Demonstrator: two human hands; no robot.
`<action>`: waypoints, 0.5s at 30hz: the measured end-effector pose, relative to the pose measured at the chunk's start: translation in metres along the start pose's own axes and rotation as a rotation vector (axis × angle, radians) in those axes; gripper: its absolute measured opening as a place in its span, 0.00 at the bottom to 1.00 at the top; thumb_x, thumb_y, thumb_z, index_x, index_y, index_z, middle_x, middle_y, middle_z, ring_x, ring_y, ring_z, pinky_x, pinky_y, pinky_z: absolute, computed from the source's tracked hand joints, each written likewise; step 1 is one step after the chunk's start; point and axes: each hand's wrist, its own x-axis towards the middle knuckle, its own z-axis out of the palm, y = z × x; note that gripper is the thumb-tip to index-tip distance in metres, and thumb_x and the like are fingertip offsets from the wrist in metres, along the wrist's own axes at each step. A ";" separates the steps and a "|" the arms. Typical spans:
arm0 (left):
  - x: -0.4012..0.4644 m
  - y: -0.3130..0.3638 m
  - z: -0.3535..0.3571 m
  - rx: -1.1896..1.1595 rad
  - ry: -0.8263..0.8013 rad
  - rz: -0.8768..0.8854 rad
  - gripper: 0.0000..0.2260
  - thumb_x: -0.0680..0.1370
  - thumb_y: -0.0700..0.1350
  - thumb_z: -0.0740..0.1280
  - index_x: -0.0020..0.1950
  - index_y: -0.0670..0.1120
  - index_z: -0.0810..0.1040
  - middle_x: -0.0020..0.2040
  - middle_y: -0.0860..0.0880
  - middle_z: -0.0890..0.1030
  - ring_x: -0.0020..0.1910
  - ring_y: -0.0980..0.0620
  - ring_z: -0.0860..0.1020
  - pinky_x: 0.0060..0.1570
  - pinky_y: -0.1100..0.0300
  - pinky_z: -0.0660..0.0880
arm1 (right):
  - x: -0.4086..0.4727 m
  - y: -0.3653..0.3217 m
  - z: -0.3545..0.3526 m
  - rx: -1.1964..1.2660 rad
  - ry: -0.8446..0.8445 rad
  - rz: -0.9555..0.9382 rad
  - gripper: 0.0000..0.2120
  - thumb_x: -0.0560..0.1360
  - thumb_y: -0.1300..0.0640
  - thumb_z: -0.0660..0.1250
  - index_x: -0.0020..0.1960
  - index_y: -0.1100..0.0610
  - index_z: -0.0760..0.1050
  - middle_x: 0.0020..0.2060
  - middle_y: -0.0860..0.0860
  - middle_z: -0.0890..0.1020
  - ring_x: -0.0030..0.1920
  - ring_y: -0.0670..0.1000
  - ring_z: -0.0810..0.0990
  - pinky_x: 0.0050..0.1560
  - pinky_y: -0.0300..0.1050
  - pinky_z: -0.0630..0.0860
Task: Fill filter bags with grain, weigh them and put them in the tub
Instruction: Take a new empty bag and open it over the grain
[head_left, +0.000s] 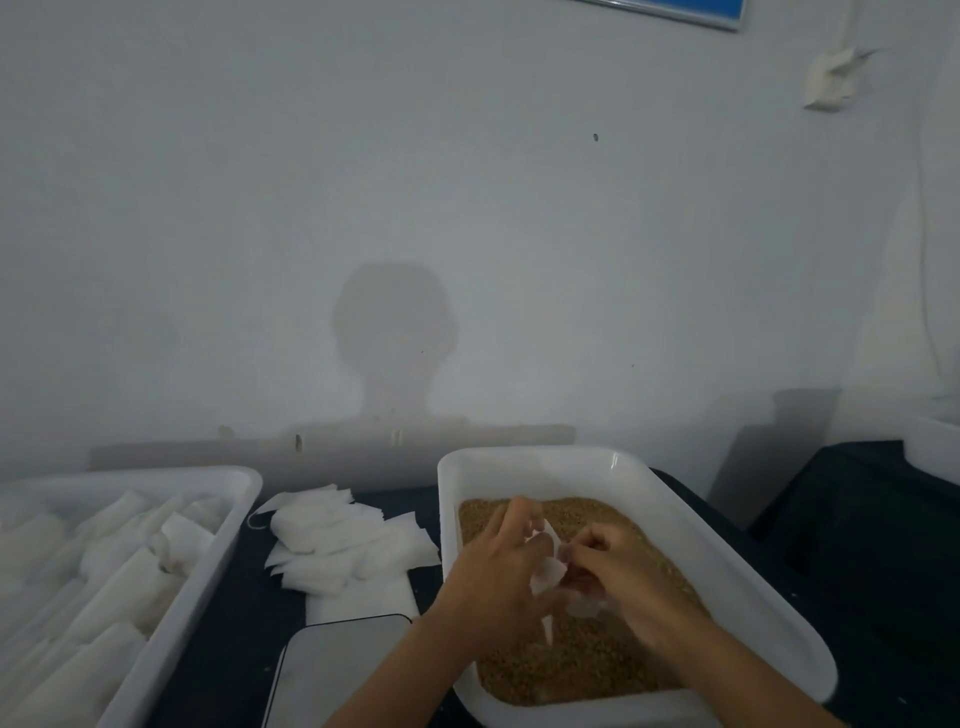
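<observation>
- Both hands work over the grain tray (753, 587), a white tray with brown grain (597, 660) spread across its floor.
- Left hand (493, 571) grips 1 white filter bag (545, 571): fingers curled round its left side, bag held just above the grain.
- Right hand (618, 566) touches the same bag from the right, fingertips curled and pinching its edge; it may also hold a small translucent scoop, too blurred to confirm.
- Key relation: the bag sits between the 2 hands, long axis roughly vertical, lower tip pointing down at the grain. Which end is the mouth cannot be told.
- Judgement: step in hand is opening or filling; grain lies directly beneath, so either hand reaches it equally.
- Spare empty bags (343, 545) lie left of the tray; the scale (337, 670) sits nearer; the tub of filled bags (171, 623) is far left, on the left hand's side.
</observation>
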 end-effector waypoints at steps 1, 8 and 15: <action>-0.001 0.000 -0.002 0.011 0.067 0.063 0.11 0.75 0.54 0.66 0.46 0.46 0.77 0.55 0.50 0.70 0.52 0.56 0.69 0.45 0.68 0.69 | 0.000 0.000 -0.002 0.039 -0.019 0.018 0.06 0.76 0.60 0.67 0.42 0.62 0.77 0.36 0.56 0.83 0.37 0.53 0.83 0.36 0.43 0.78; -0.013 -0.017 -0.018 0.055 0.152 0.031 0.04 0.74 0.47 0.62 0.42 0.49 0.75 0.46 0.54 0.76 0.44 0.59 0.70 0.38 0.71 0.63 | 0.010 0.026 -0.036 -1.092 -0.168 -0.018 0.12 0.75 0.47 0.66 0.49 0.52 0.66 0.41 0.45 0.72 0.42 0.45 0.71 0.38 0.37 0.66; -0.015 -0.034 -0.016 0.064 0.120 -0.100 0.08 0.82 0.48 0.56 0.56 0.48 0.73 0.52 0.53 0.74 0.51 0.54 0.69 0.42 0.67 0.65 | 0.012 0.018 -0.035 -1.227 -0.214 0.038 0.08 0.80 0.50 0.58 0.49 0.53 0.72 0.40 0.45 0.74 0.46 0.48 0.76 0.41 0.35 0.69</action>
